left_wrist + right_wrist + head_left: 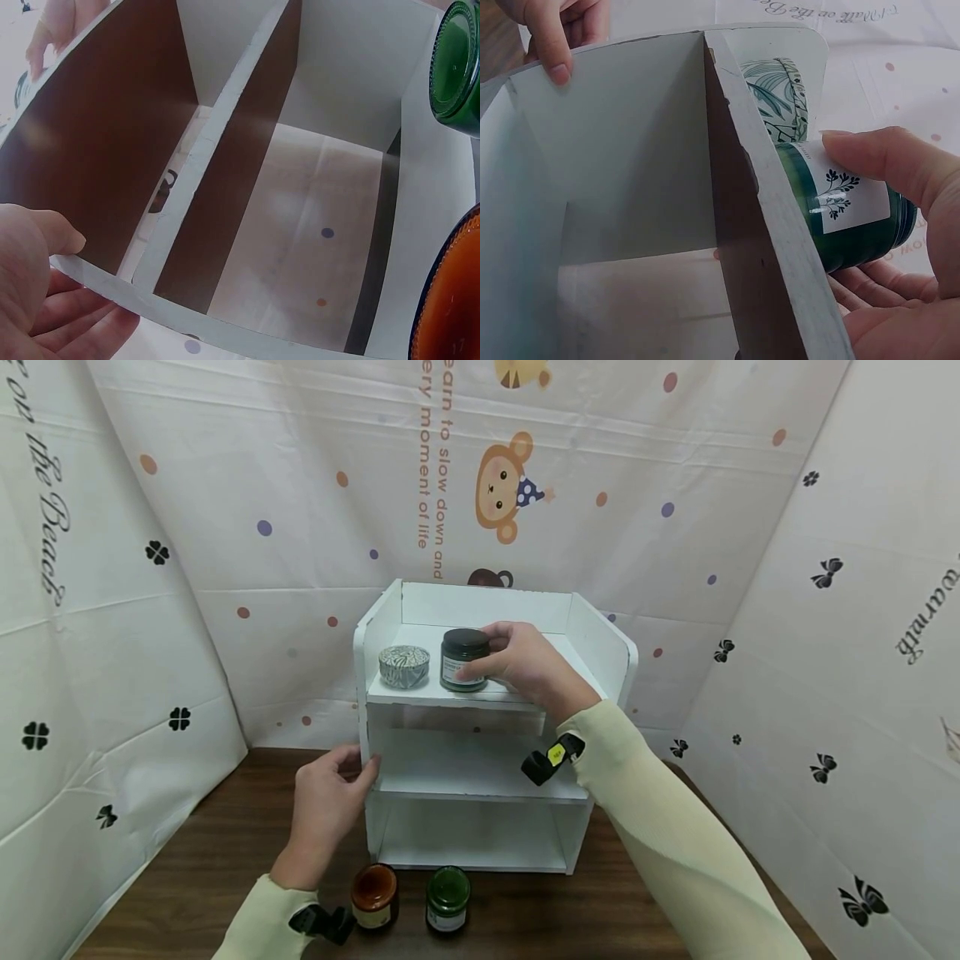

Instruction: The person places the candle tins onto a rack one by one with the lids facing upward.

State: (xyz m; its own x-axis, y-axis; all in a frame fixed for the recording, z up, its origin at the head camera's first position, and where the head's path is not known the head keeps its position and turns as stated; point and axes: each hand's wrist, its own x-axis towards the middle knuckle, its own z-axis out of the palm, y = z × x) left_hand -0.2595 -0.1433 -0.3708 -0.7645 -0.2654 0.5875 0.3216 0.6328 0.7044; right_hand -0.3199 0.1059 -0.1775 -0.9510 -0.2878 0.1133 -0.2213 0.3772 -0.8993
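A dark green glass jar (464,670) with a black lid and a white label stands on the top board of a white shelf (480,797). My right hand (528,664) holds this jar, thumb across the label in the right wrist view and fingers around the other side. To its left on the same board sits a round patterned tin (404,667) with a leaf print. My left hand (330,797) grips the shelf's left side panel at its front edge; in the left wrist view the thumb (64,232) lies over the edge and the fingers outside.
On the dark wooden table (202,860), in front of the shelf, stand an amber glass jar (374,897) and a green glass jar (447,902). Printed white cloth (300,485) hangs behind and on both sides. Raised walls edge the top board at the back and sides.
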